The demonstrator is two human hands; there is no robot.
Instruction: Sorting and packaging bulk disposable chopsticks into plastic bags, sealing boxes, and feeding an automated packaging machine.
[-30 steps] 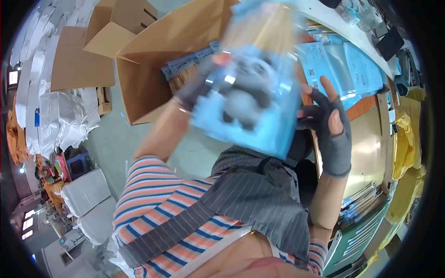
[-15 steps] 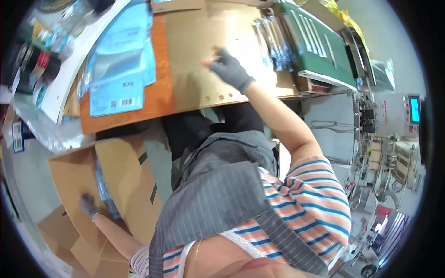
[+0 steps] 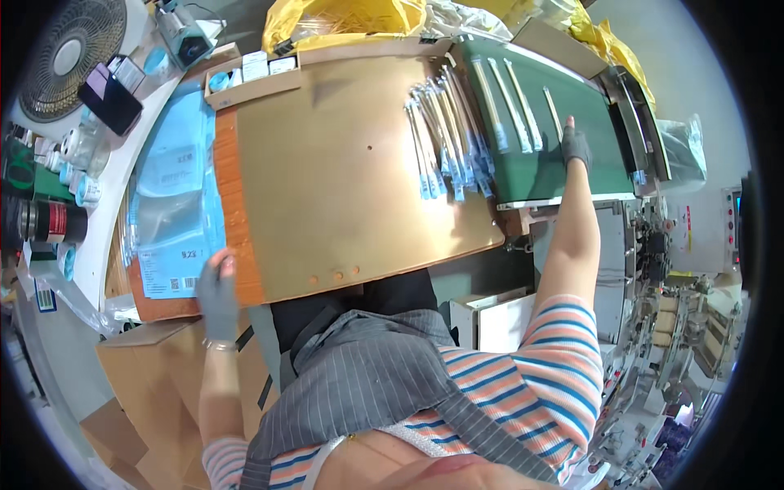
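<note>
My right hand [image 3: 576, 147], in a grey fingerless glove, reaches over the green conveyor belt [image 3: 523, 175] with fingers stretched forward. Beside its fingertips lies a slim wrapped stick [image 3: 553, 113], and I see no grip on it. Further left on the belt are several more wrapped sticks [image 3: 508, 106]. My left hand [image 3: 218, 304], gloved the same way, is above the table's front left edge, near the blue printed pouches [image 3: 170, 233]. Its fingers point forward and nothing shows in them. A loose pile of wrapped sticks [image 3: 447, 135] lies on the brown board [image 3: 327, 180], beside the belt.
A small cardboard tray [image 3: 253, 91] with little boxes stands at the back left. Behind the board is a yellow bag [image 3: 351, 20]. A fan [image 3: 69, 57] and a phone [image 3: 110, 106] are far left. An open carton [image 3: 155, 359] stands below the table's left edge.
My right hand has moved from over the board to the green belt. My left hand has come up out of the carton to the pouches. The view has shifted, showing more of the table's far side.
</note>
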